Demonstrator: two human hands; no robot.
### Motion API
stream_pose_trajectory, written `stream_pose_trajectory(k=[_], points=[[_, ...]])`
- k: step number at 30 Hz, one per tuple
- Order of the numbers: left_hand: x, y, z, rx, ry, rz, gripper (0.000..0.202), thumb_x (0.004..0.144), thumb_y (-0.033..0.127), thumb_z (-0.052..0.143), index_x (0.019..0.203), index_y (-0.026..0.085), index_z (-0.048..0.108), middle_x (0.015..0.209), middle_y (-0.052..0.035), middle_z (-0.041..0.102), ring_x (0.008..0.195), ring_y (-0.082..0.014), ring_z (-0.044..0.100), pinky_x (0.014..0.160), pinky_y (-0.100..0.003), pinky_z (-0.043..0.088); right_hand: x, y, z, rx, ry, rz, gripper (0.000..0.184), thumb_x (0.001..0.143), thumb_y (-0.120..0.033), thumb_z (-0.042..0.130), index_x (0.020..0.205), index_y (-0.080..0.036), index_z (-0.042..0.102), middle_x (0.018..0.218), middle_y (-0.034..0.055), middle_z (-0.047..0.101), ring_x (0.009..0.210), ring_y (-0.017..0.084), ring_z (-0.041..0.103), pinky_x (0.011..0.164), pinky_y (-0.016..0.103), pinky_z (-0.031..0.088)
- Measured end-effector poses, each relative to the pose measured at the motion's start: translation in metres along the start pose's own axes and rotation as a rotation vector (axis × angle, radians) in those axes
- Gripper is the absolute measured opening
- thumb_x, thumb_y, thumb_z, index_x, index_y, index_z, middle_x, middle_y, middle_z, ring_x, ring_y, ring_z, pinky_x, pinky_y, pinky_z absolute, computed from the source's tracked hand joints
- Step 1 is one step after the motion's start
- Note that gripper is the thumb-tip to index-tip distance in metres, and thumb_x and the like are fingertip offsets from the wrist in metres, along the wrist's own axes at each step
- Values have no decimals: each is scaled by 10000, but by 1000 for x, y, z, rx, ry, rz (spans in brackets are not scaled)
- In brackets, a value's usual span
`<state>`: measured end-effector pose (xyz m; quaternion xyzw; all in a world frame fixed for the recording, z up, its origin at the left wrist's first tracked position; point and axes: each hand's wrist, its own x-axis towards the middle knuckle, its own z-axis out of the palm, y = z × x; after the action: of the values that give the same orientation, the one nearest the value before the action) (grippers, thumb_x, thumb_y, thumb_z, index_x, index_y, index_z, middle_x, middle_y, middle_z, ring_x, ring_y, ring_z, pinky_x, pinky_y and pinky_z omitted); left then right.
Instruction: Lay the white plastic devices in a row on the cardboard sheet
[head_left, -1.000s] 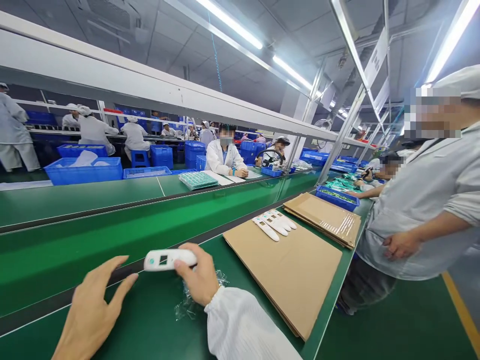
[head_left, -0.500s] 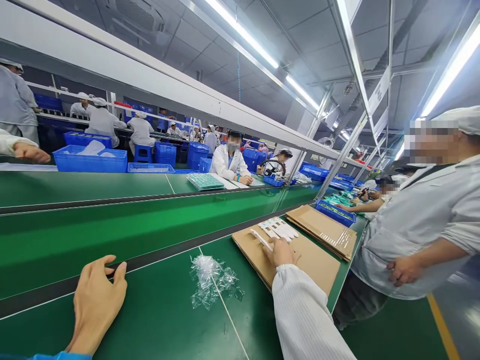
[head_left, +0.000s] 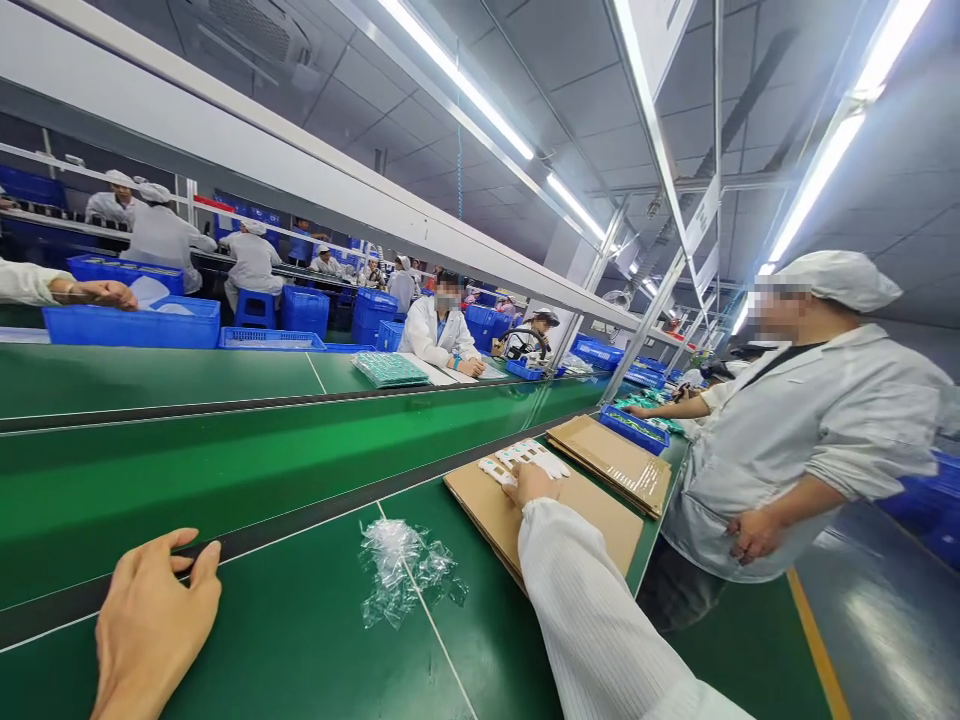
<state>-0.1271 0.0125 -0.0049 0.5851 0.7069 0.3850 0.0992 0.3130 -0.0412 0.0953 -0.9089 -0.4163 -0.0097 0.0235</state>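
My left hand (head_left: 157, 615) hangs near the black edge of the belt at lower left. Its thumb and fingers are apart, with nothing between them. Off to the right, my right hand (head_left: 538, 483) reaches over a brown cardboard sheet (head_left: 589, 515). At its fingertips lies the near end of a white flat piece (head_left: 495, 470) with a small green mark and a dark cut-out; part of the fingers is hidden by the hand. Several similar white pieces (head_left: 541, 456) lie side by side just beyond. Crumpled clear plastic film (head_left: 397, 560) rests on the green table between my hands.
A second cardboard stack (head_left: 611, 460) and a blue tray (head_left: 634, 428) stand further along. A co-worker (head_left: 810, 430) in white stands at the right edge. Across the green belt (head_left: 262, 460), another worker (head_left: 442, 330) sits beside a teal bagged stack (head_left: 390, 369).
The white piece, tilted up in my right hand before, now lies flat beside the other pieces. The view has swung right. My left hand keeps its open shape.
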Motion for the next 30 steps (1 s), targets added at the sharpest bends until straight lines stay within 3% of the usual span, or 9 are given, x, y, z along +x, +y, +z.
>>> stream_pose_trajectory(k=[3,5,10,13,16,19,25,27,30], points=[[0,0,-1,2,-20,-13,422,869,488,412,1126,181,548,1003,-104,643,1092,-321,605,850,-441,497,-1,-10,1,57,92,-39,310,923,-297,635,1200,-161,610,1281,101,580,1217,289,518,1046,559,384],[0,1,-2,1,-18,-13,436,862,496,406,1130,184,552,1020,-104,639,1071,-309,615,845,-432,501,-9,-24,4,143,124,-145,270,937,-264,598,1189,-171,622,1259,97,596,1198,274,531,1029,509,399],[-1,4,-5,13,-6,-17,429,839,510,413,1078,192,575,970,-103,646,1141,-321,583,877,-453,498,-60,-96,41,417,95,-526,216,902,-294,639,1113,-267,676,1155,13,667,1043,182,607,907,298,435],[-1,6,-7,17,-12,-32,427,825,512,427,1056,192,591,953,-98,635,1091,-323,602,892,-468,498,-97,-144,72,528,90,-628,145,895,-267,620,1019,-290,692,1082,-8,676,997,191,603,853,325,427],[-2,7,-8,20,-22,-46,418,820,513,441,1041,196,601,949,-83,625,1003,-304,630,906,-467,498,-115,-168,90,601,128,-640,224,946,-198,479,997,-263,687,1069,39,655,1008,229,566,853,387,396],[-2,7,-10,37,-32,-48,409,832,519,450,1052,206,597,960,-75,630,1001,-296,626,908,-468,499,-113,-165,95,675,111,-659,211,946,-204,486,983,-247,689,1023,47,653,962,225,569,839,385,402],[-1,5,-9,51,-18,-42,397,823,503,498,1046,198,618,980,-84,640,939,-280,624,868,-441,515,-92,-135,80,877,-21,-791,31,794,-230,724,822,-241,720,853,-1,683,825,171,627,767,281,467],[-2,6,-8,29,11,-26,381,812,485,509,1023,189,623,979,-82,631,893,-259,627,868,-422,515,-85,-130,73,972,12,-738,63,849,-246,649,864,-222,706,891,15,698,839,173,632,784,287,480],[-4,7,-6,1,50,-6,353,800,449,527,1008,180,624,982,-75,619,843,-226,622,878,-399,509,-76,-127,71,1059,55,-642,264,957,-351,474,1013,-177,665,967,68,699,854,186,628,783,313,500]])
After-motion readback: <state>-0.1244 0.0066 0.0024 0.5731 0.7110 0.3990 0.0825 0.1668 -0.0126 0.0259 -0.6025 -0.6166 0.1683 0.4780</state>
